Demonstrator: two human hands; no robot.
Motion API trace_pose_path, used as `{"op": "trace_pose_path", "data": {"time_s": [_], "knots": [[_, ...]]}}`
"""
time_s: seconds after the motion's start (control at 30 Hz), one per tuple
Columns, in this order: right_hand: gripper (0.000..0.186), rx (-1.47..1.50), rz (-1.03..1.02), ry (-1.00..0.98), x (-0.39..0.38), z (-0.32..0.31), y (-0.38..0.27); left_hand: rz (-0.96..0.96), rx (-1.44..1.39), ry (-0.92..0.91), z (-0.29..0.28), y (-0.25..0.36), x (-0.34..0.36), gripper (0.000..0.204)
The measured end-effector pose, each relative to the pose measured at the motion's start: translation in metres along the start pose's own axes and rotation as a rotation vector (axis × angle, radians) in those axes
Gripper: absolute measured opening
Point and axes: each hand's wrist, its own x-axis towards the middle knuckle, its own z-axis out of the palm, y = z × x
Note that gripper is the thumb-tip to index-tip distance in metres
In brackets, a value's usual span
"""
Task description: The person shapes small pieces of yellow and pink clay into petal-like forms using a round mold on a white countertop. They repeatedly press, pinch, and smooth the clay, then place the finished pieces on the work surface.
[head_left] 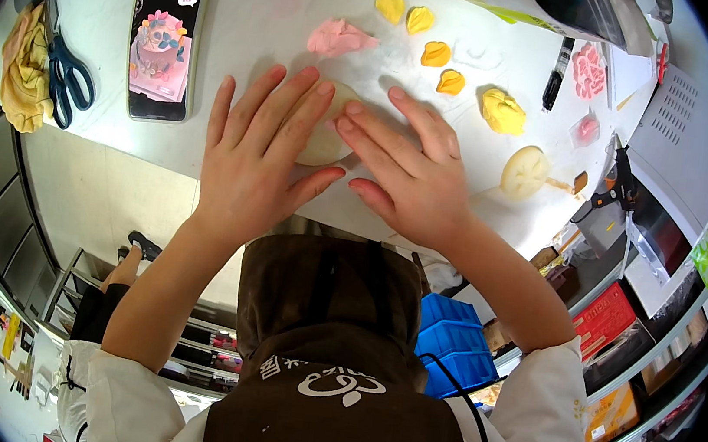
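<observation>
On the white table, my left hand (264, 150) lies with fingers stretched out, its index fingertip on a round cream disc (325, 141). My right hand (404, 166) is open, index and middle fingertips meeting the disc beside a small pink bit (333, 123), partly hidden by the fingers. Above the hands lie a crumpled pink piece (340, 38), several yellow petal shapes (437, 53) and a yellow lump (503, 111). A second cream disc (524, 172) sits to the right.
A phone (163, 38), scissors (69, 79) and yellow cloth (26, 74) are at the left. A marker (557, 74) and glue gun (618, 186) are at the right, blue bins (455, 346) below. Another person's leg (128, 269) shows lower left.
</observation>
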Motion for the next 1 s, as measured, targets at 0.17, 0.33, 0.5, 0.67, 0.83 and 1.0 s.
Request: {"op": "trace_pose_path", "data": {"time_s": [0.17, 0.33, 0.5, 0.67, 0.83, 1.0], "knots": [[0.065, -0.118, -0.002, 0.015, 0.011, -0.009, 0.003, 0.06, 0.097, -0.071, -0.008, 0.005, -0.019, 0.077], [0.069, -0.053, -0.044, -0.006, 0.012, -0.017, 0.016, 0.021, 0.09, -0.135, -0.006, 0.019, -0.019, 0.076], [0.075, -0.129, 0.053, 0.018, 0.003, -0.011, 0.005, 0.064, 0.205, -0.135, -0.007, 0.024, -0.014, 0.079], [0.08, -0.243, 0.07, 0.013, -0.002, -0.004, -0.001, 0.031, 0.138, -0.163, -0.001, 0.025, -0.022, 0.082], [0.077, -0.175, 0.068, 0.002, 0.004, -0.016, -0.001, 0.06, 0.165, -0.112, 0.006, 0.029, -0.028, 0.083], [0.073, -0.181, 0.14, 0.082, -0.009, -0.014, -0.004, 0.035, 0.178, -0.085, 0.005, 0.027, -0.019, 0.08]]}}
